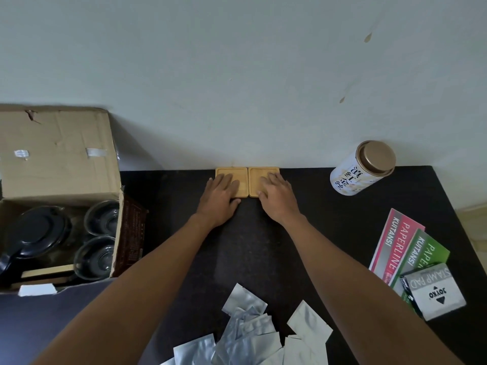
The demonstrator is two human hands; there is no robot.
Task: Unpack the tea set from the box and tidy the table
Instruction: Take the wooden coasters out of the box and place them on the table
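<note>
Two square wooden coasters lie side by side against the wall at the far edge of the dark table [184, 233]. My left hand [220, 197] rests flat on the left coaster [242, 177], fingers straight. My right hand [276, 196] lies flat on the right coaster [257, 177] in the same way. An open cardboard box [60, 159] stands at the left. Inside it are a black teapot [37, 233] and two dark glass cups [102, 217] [95, 256].
A white tea canister [361, 169] with a bronze lid stands at the back right. Receipt booklets [400, 246] and a stamp pad box [434, 291] lie near the right edge. Several silver foil sachets [250, 333] are scattered at the front. A dark red box [131, 238] leans beside the carton.
</note>
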